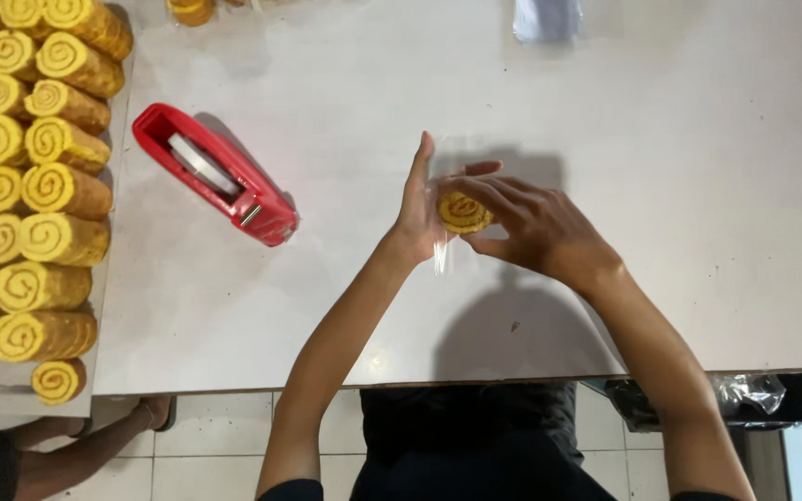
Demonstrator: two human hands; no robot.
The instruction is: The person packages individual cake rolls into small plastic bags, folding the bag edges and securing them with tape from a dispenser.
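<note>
Table (605,306): white top fills most of your view; hands work just R of centre.
Roll stack (30,186): at 9 o'clock, left edge; rows of yellow-brown swirl rolls on their sides, spiral ends facing you, top to bottom of frame. One loose roll (58,380) at 8 o'clock below the stack.
Tape dispenser (215,173): red, long, lying diagonal at 10 o'clock from your hands; white tape wheel in its middle, cutter end toward you. Well apart from both hands.
Plastic pack (548,19): clear/greyish, at 12 o'clock, top edge; too blurred for detail.
Bag (749,394): clear crumpled plastic on a dark box at 4 o'clock, below table edge.
Other person: arm (76,455) at 7 o'clock, lower left, not yours.
Swirl roll (463,212): small round yellow-brown piece, spiral face up at you, in clear film (440,252) that hangs down at 6 o'clock from it.
Left hand (424,209): at 9 o'clock of the roll, palm against it, fingers stretched nearly straight, cupping its side.
Right hand (536,227): at 3 o'clock of the roll, fingers curled over its top & far edge, thumb under; pinching roll + film.
Roll position: between both hands; can't tell if it touches the table.
</note>
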